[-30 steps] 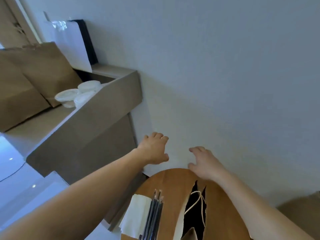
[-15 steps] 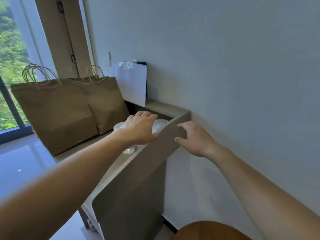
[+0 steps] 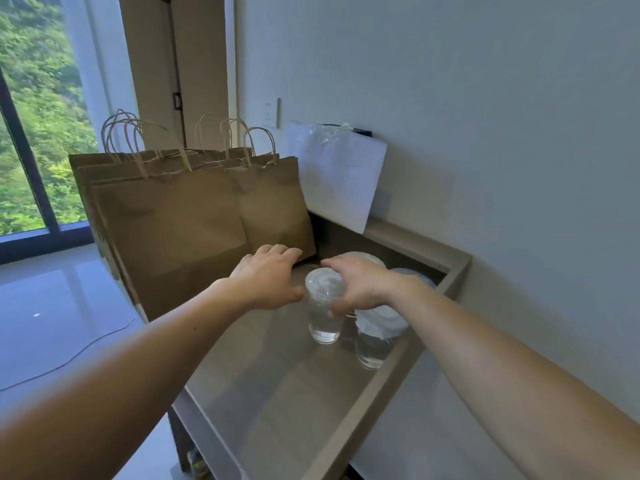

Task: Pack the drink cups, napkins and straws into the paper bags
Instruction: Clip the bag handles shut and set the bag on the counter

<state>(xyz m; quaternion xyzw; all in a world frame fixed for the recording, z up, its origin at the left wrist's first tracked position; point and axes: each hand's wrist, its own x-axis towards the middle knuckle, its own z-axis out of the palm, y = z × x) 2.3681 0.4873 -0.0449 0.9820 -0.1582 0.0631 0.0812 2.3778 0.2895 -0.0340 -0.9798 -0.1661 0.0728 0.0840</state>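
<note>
Looking past the arms, what is hidden from you?
— Two further lids [image 3: 370, 256] lie behind the right hand [image 3: 360, 285]. Only their pale edges show, so I cannot tell what stands under them. The insides of the brown paper bags [image 3: 173, 230] are hidden too, and the near end of the counter [image 3: 277, 393] is cut off by the lower edge.

And the containers?
— The front cup [image 3: 323, 325] is clear, with a lid on it, and holds what looks like a little clear liquid. It stands on the counter, just in front of the bags. The second cup [image 3: 372, 351], also with a lid, stands just beside it, toward the raised rim of the counter. A white bag [image 3: 341, 174] leans on the wall behind.

What do the hands do?
— The right hand curls its fingers and thumb round the top of the front cup, and the thumb lies on the cup's wall. The left hand [image 3: 268, 280] hovers just beside the same cup, fingers spread and loosely bent, holding nothing.
</note>
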